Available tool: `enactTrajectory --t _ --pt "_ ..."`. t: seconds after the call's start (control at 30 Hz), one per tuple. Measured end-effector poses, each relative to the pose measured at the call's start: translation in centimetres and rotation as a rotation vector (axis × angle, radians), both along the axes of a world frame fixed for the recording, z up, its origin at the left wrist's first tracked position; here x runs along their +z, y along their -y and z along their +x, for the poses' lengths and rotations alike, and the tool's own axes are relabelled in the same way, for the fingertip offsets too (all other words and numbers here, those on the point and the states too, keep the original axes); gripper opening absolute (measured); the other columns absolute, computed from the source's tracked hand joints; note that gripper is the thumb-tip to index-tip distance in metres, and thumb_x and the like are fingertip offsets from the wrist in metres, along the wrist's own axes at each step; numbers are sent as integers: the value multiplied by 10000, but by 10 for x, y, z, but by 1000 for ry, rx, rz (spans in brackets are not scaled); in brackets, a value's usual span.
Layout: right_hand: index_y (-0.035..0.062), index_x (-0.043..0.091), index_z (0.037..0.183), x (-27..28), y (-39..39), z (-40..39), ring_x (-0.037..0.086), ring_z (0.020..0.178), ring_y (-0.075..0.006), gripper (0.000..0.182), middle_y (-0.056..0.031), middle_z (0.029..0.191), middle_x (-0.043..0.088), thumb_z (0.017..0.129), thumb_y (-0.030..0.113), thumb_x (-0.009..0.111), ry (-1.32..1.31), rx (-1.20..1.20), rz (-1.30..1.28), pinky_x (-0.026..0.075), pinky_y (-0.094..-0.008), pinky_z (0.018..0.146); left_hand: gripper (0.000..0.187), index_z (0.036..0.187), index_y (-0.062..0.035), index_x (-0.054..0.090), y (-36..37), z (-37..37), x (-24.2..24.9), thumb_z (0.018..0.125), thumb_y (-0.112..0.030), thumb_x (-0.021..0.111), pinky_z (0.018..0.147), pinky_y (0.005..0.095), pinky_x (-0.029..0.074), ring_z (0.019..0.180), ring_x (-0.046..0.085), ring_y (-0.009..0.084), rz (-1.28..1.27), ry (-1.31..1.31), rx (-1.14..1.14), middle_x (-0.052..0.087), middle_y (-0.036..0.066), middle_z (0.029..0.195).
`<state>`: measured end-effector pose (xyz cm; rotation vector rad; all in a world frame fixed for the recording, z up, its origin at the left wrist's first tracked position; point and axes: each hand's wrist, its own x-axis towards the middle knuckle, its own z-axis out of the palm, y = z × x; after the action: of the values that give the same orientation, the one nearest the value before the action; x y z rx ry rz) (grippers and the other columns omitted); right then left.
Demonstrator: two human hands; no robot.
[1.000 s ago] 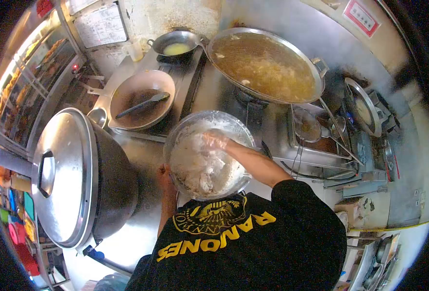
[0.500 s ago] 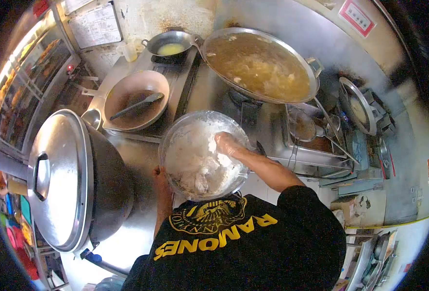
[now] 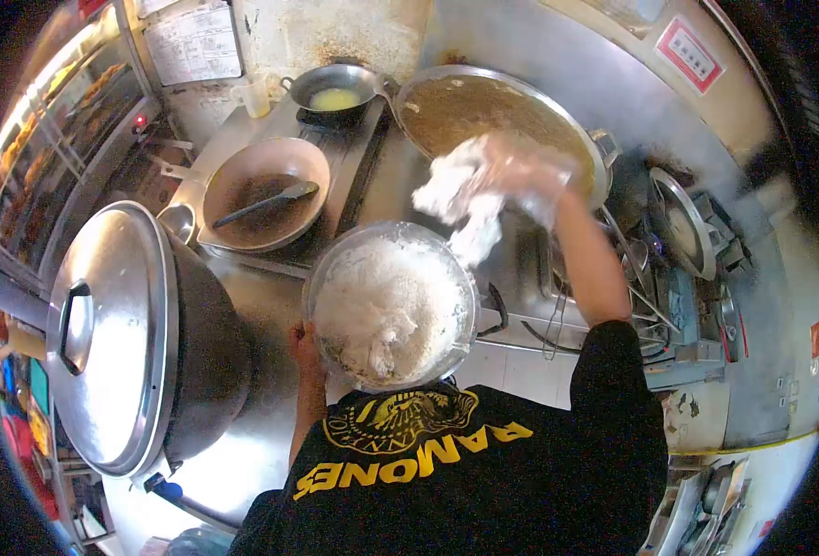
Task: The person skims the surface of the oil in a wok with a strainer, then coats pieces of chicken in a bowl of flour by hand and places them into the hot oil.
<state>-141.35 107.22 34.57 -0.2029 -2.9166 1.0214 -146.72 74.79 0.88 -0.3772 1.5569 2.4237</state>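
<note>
— White flour coats the piece (image 3: 456,190) your right hand (image 3: 521,176) grips, lifted from the bowl (image 3: 389,301) toward the big wok (image 3: 497,120).
— And your left hand (image 3: 303,347)?
— Gripping the bowl's rim on the desk (image 3: 261,296). Around: one lidded pot (image 3: 141,338), two smaller pans.

Right hand (image 3: 521,176) raised, arm outstretched, fingers closed; left hand (image 3: 303,347) low, gripping.

bright steel glare, fisheye-warped dark edges, motion-blurred raised hand (image 3: 521,176).
</note>
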Motion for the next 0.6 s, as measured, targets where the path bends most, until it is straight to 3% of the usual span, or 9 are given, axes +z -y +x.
enactTrajectory --t 0.07,0.2,0.27,0.3,0.37,0.43,0.5,0.57,0.6 --pt "57 558 961 52 -2 -2 534 833 -204 458 -86 965 557 562 252 673 137 18 114 396 -281 767 121 861 -48 464 1 2 4 763 -99 514 604 263 404 694 468 130 -25 -33 -21 485 26 777" --pt "33 564 927 21 -125 -55 538 825 -232 477 -112 936 563 549 300 678 41 108 486 401 -301 757 49 784 -59 476 1 4 14 762 -83 513 571 255 398 638 460 111 -12 -38 -29 472 2 701" --pt "43 590 855 12 -155 -70 554 691 -234 356 -128 831 585 616 305 627 245 -174 703 432 -311 662 37 760 -59 477 2 -1 -3 762 -75 510 558 252 396 621 459 107 -24 -53 16 465 -3 680" --pt "43 590 855 4 -165 -76 554 691 -234 356 -128 831 585 616 305 627 243 -172 706 432 -311 662 29 763 -57 484 7 -6 -19 760 -70 510 553 249 394 622 463 107 49 -104 -50 473 1 686" --pt "34 600 802 -14 -185 -90 561 718 -255 294 -142 840 578 646 283 597 291 -288 1047 433 -323 673 23 766 -54 491 4 -9 -25 758 -65 509 547 246 392 622 466 107 125 -157 -107 480 5 692" --pt "24 594 813 -48 -227 -106 559 723 -258 351 -139 843 578 606 306 632 199 -400 945 435 -331 663 30 772 -45 507 -8 -4 -19 750 -63 514 546 242 389 623 476 109 -103 -53 274 496 13 699" --pt "15 587 824 -65 -251 -108 557 728 -261 413 -137 847 577 566 329 666 115 -506 832 436 -339 653 51 790 -42 508 -2 0 -9 749 -70 516 547 244 389 628 479 111 -66 -23 138 501 16 704" --pt "29 597 786 -77 -259 -106 557 789 -274 194 -165 839 565 694 174 505 80 -455 701 432 -334 698 72 808 -39 510 5 6 16 748 -77 519 548 245 390 632 482 112 -38 3 -5 506 19 709" --pt "29 597 786 -82 -259 -107 557 789 -274 194 -165 839 565 694 174 505 83 -455 692 432 -334 698 73 806 -38 508 1 10 37 748 -81 518 544 247 390 630 481 113 -146 -80 -22 505 20 704"
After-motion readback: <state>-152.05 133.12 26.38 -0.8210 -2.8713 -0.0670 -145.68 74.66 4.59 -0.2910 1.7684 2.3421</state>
